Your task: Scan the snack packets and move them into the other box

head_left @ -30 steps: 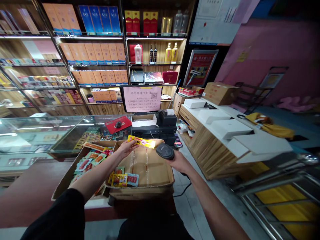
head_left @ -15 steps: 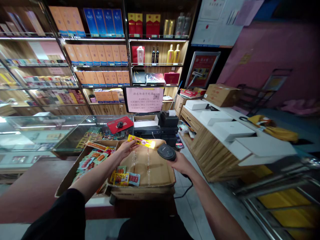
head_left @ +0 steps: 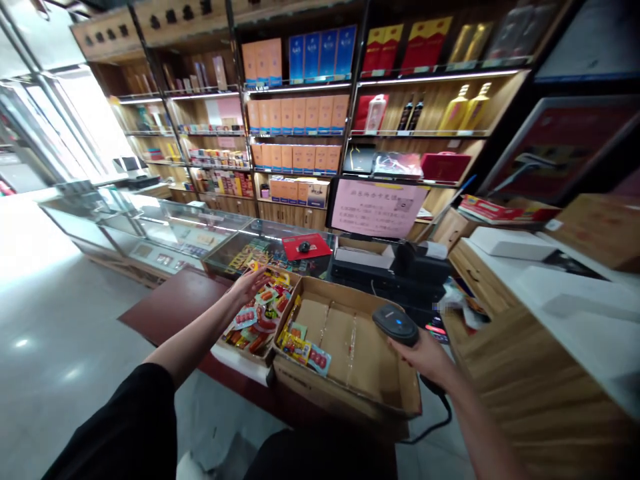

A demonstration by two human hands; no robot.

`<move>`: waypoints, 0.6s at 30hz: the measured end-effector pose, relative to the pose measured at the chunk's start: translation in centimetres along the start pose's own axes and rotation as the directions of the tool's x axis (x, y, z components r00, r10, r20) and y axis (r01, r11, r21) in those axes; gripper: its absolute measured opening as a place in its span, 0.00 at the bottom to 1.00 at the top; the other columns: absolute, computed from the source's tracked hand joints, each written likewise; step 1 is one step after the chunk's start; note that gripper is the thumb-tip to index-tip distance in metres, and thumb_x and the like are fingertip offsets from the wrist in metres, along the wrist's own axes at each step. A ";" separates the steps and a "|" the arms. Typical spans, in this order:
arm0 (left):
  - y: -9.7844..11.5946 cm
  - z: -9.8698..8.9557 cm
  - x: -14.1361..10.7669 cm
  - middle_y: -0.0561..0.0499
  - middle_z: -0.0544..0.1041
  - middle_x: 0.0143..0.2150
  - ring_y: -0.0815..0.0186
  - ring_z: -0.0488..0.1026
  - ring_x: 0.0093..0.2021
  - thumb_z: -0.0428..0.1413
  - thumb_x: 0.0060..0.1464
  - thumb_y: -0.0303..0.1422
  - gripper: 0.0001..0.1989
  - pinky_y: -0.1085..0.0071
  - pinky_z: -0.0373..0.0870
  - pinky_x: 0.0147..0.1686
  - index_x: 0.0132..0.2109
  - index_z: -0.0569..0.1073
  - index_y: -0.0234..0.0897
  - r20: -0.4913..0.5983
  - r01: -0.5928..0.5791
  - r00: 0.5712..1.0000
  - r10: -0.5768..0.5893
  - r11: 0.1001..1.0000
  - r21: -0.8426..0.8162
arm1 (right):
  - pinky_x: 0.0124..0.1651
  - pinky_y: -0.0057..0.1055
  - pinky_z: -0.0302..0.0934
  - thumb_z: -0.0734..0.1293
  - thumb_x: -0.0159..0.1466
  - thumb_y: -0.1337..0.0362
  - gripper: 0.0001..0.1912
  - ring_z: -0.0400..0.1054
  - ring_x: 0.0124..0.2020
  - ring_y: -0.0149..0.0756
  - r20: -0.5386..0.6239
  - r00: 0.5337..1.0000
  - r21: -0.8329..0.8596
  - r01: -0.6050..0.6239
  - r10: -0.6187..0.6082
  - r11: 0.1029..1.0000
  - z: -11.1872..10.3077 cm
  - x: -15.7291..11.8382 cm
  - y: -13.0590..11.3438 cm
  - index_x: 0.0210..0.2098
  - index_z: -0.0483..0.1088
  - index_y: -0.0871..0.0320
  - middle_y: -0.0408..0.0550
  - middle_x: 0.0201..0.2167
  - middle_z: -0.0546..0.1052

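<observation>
My left hand is over the far side of the left cardboard box, its fingers at a long yellow snack packet. The fingers partly cover the packet, and the grip is hard to see. Beneath the hand, this box is filled with small colourful snack packets. My right hand is wrapped round the handle of a black barcode scanner, held above the right side of the other cardboard box. A few yellow and pale-blue packets lie in that box's left part.
Behind the boxes stand a glass display counter, a red mat with a mouse, and a monitor covered by a pink notice. Wooden cabinets flank the right. The scanner's cable hangs down beside the right box.
My left hand has carried the yellow packet from above the right box to over the left box. The scanner now shows a blue light. The view has turned left.
</observation>
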State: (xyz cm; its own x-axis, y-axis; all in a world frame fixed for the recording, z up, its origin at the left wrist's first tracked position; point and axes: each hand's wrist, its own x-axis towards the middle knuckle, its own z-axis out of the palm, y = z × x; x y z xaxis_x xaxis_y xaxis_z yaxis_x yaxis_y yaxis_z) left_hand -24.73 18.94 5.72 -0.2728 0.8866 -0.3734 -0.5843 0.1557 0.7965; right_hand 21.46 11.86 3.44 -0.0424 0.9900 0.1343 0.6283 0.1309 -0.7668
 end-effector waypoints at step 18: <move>-8.5 4.0 -2.5 0.46 0.81 0.33 0.67 0.80 0.32 0.72 0.46 0.27 0.11 0.73 0.79 0.38 0.36 0.79 0.30 0.200 0.099 0.967 -0.157 0.957 0.273 | 0.34 0.33 0.71 0.70 0.55 0.56 0.16 0.80 0.38 0.49 0.089 0.996 0.001 0.009 -0.009 1.000 -0.2 -0.5 -1.4 0.40 0.78 0.58 0.51 0.30 0.83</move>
State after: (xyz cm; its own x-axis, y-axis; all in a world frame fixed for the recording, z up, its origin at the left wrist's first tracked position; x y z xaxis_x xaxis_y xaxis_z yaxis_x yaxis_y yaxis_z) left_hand -15.97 17.13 1.79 -0.0188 0.9201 -0.3912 -0.3779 0.3557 0.8548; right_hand 20.73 11.15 4.53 -0.1174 0.9895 0.0848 0.6269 0.1401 -0.7664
